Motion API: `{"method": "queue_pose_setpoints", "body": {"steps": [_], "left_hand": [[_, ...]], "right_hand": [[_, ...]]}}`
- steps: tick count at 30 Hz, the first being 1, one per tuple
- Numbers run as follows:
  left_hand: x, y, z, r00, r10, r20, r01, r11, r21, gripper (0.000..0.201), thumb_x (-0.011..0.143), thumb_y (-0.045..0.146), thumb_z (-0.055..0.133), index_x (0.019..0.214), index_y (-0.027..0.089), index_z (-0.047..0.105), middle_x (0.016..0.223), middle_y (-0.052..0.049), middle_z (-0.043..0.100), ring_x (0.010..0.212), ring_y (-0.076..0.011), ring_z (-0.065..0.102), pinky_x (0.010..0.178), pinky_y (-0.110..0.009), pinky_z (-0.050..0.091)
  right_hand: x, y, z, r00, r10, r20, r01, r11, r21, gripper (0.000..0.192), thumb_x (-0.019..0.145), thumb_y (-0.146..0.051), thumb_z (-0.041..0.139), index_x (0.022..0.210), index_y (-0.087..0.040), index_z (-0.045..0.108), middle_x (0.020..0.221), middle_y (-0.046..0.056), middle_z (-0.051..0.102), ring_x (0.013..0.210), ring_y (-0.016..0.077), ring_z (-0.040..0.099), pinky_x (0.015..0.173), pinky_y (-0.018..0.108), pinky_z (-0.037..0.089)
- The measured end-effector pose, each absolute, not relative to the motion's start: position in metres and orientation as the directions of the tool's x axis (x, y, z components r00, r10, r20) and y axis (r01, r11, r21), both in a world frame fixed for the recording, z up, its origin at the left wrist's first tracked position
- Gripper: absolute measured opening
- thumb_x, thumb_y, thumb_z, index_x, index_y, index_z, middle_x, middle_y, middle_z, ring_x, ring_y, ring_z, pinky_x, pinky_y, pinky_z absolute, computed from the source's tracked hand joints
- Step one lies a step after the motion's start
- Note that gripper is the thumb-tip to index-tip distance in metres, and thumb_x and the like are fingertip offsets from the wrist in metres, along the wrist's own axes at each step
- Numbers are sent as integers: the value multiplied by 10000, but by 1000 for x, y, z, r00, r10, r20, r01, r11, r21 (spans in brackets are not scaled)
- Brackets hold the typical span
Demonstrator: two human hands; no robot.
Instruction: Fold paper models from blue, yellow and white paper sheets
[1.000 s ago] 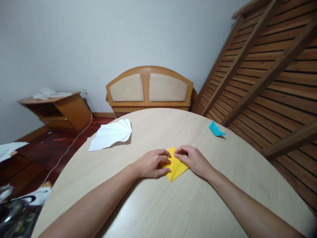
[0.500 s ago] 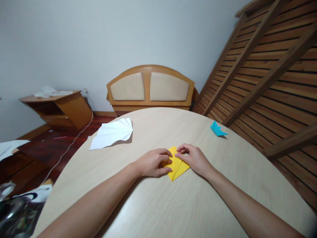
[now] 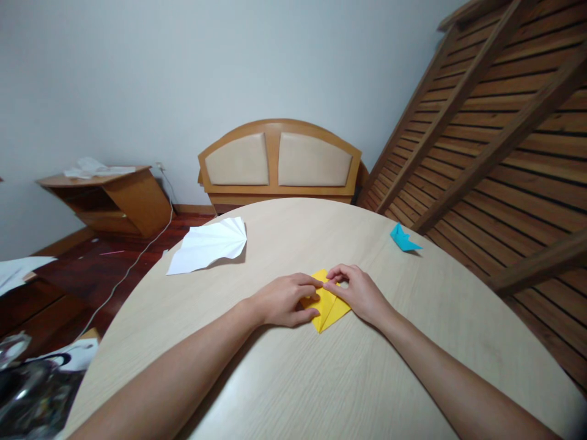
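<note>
A folded piece of yellow origami paper (image 3: 331, 311) lies on the round table (image 3: 293, 385), one point toward me and a crease down its middle. On its left half rest the spread, slightly bent fingers of my left hand (image 3: 288, 299); the index fingertip reaches the right thumb near the upper part of the paper. My right hand (image 3: 360, 293) pinches at the paper's upper middle with thumb and index finger, and its side lies over the right corner. What is between those two fingertips is mostly hidden.
White creased paper (image 3: 208, 245) lies at the table's left, and a small blue folded paper piece (image 3: 404, 238) at the right. Beyond the table stands a headboard (image 3: 279, 162). Wooden slats (image 3: 504, 140) lean at the right. A low cabinet (image 3: 110, 201) stands at the left wall.
My left index finger has stretched rightward until its tip meets my right thumb. The right hand and the yellow paper have hardly moved.
</note>
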State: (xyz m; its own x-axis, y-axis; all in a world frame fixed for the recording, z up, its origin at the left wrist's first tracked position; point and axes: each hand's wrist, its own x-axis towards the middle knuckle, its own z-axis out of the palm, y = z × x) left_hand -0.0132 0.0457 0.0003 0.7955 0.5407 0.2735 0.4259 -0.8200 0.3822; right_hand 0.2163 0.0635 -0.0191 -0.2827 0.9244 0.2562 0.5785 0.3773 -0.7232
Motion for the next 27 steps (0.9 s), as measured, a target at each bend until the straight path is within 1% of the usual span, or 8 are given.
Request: {"method": "queue_pose_setpoints", "body": {"steps": [4, 6, 9, 11, 16, 21, 24, 27], "left_hand": [[-12, 44, 3, 808, 523, 270, 427, -836, 345, 176, 910, 322, 589, 941, 157, 640, 1290, -149, 636, 1157, -262, 619, 1003, -361, 505], [-9, 42, 6, 808, 528, 261, 442, -837, 323, 184, 903, 307, 581, 981, 151, 637, 1266, -149, 643, 1142, -263, 619, 996, -364, 508], [-5, 39, 10, 796, 552, 250, 478, -825, 300, 313, 888, 252, 556, 1180, 147, 596, 1195, -128, 665, 1115, -257, 618, 999, -377, 506], [-3, 37, 12, 789, 565, 241, 497, -818, 289, 374, 895, 229, 527, 1261, 157, 563, 1173, -110, 667, 1104, -248, 616, 1006, -381, 502], [1, 34, 14, 781, 584, 221, 532, -808, 255, 275, 957, 239, 457, 1160, 165, 628, 1161, -96, 669, 1108, -235, 610, 1012, -370, 496], [6, 31, 17, 758, 619, 205, 583, -784, 214, 240, 964, 243, 442, 1031, 167, 660, 1132, -89, 678, 1097, -236, 609, 1005, -372, 499], [8, 29, 17, 757, 621, 203, 587, -783, 205, 233, 965, 247, 443, 1022, 171, 656, 1154, -87, 673, 1111, -234, 601, 1014, -370, 494], [8, 28, 16, 748, 631, 205, 598, -775, 204, 224, 963, 270, 461, 1035, 173, 649, 1158, -92, 667, 1121, -238, 596, 1004, -369, 500]], "right_hand": [[216, 63, -19, -300, 914, 275, 603, 405, -687, 117, 850, -317, 716, 898, -214, 690, 879, 44, 710, 875, 228, 644, 808, 363, 492], [217, 63, -18, -305, 905, 297, 623, 426, -656, 127, 849, -330, 725, 894, -218, 686, 854, 37, 700, 884, 236, 628, 810, 368, 481], [217, 62, -18, -305, 898, 318, 650, 440, -620, 123, 837, -312, 741, 862, -218, 667, 833, 32, 683, 871, 239, 610, 798, 366, 472], [217, 62, -17, -306, 895, 325, 670, 445, -595, 119, 834, -294, 743, 817, -220, 651, 808, 27, 671, 854, 239, 600, 778, 361, 467], [219, 62, -15, -323, 885, 336, 681, 464, -567, 171, 845, -330, 740, 757, -219, 645, 765, 27, 666, 829, 238, 591, 750, 357, 464], [234, 66, -10, -433, 838, 333, 618, 545, -567, 135, 927, -284, 628, 840, -230, 717, 873, 32, 724, 910, 229, 614, 857, 377, 465], [246, 69, -8, -468, 816, 338, 603, 575, -553, 107, 912, -288, 646, 876, -244, 737, 937, 33, 727, 968, 233, 617, 916, 394, 453], [251, 72, -11, -465, 813, 350, 604, 580, -546, 93, 896, -313, 673, 872, -249, 736, 962, 38, 713, 995, 238, 617, 928, 398, 453]]}}
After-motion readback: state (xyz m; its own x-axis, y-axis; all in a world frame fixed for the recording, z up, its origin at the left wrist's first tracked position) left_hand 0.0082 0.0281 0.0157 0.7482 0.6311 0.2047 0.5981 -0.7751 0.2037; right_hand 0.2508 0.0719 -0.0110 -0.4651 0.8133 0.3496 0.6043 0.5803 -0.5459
